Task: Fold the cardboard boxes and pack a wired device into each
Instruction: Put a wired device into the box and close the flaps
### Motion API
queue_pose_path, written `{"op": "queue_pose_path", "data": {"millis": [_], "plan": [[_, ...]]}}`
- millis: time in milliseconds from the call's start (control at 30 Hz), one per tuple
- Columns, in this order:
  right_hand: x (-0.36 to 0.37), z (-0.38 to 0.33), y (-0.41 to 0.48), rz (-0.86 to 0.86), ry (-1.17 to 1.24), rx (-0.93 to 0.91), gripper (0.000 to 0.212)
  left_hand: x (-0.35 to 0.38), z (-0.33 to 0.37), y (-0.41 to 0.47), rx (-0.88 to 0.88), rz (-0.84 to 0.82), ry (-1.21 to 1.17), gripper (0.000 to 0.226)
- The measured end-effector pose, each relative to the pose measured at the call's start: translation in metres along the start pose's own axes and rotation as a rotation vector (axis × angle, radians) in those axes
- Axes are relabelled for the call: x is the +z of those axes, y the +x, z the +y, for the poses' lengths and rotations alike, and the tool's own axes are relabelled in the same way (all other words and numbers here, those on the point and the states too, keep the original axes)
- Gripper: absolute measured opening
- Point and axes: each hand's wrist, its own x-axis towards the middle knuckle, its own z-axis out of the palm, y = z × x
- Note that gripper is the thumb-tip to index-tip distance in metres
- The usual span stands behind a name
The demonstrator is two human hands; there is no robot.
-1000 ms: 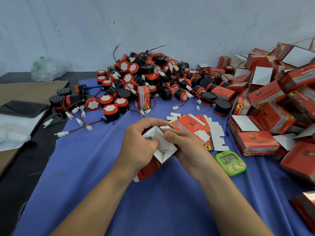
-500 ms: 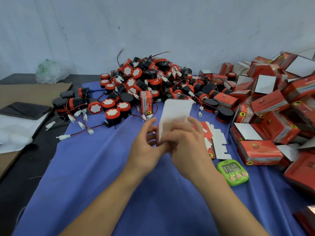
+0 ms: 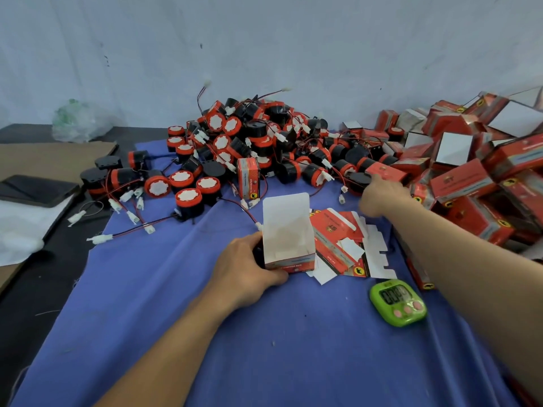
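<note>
A folded red and white cardboard box stands upright on the blue cloth, its top open and its white lid flap raised. My left hand grips the box's left side and lower edge. My right hand is stretched out to the right end of the heap of wired devices, black and orange with red-black leads and white plugs. Its forefinger reaches toward a black device; I see nothing held in it. Flat unfolded box blanks lie just right of the box.
Many red boxes are heaped on the right. A green timer lies under my right forearm. One red box stands upright before the devices. On the left are a dark phone, brown cardboard and a plastic bag.
Both hands were folding the box in the air. Now the box stands on the cloth in my left hand alone, and my right hand has moved away to the device heap.
</note>
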Motion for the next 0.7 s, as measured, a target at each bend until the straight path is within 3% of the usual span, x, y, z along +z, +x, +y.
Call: {"op": "queue_pose_path", "data": {"millis": [67, 200, 267, 367, 467, 533, 600, 700], "plan": [[0.007, 0.003, 0.006, 0.014, -0.206, -0.018, 0.056, -0.001, 0.000, 0.001, 0.002, -0.005, -0.012, 0.051], [0.002, -0.007, 0.000, 0.264, -0.419, -0.069, 0.026, -0.001, 0.000, 0.001, 0.021, -0.016, -0.005, 0.056], [-0.009, -0.010, -0.011, 0.380, -0.265, -0.091, 0.024, -0.001, 0.000, 0.001, 0.023, -0.020, 0.011, 0.057], [-0.031, -0.014, -0.051, 0.441, 0.371, -0.251, 0.034, -0.001, 0.001, 0.002, 0.020, -0.018, 0.024, 0.052], [-0.034, -0.027, -0.107, 0.213, 1.089, -0.451, 0.038, -0.001, 0.001, 0.001, 0.018, -0.019, 0.023, 0.048], [-0.026, -0.038, -0.134, 0.001, 1.381, -0.588, 0.038, -0.001, 0.002, -0.001, 0.026, -0.016, 0.027, 0.046], [-0.014, -0.047, -0.150, -0.046, 1.304, -0.699, 0.044, -0.002, 0.003, -0.001, 0.033, -0.016, 0.039, 0.045], [0.002, -0.051, -0.155, 0.045, 0.935, -0.720, 0.038, -0.002, 0.001, 0.001, 0.014, -0.027, 0.052, 0.042]]}}
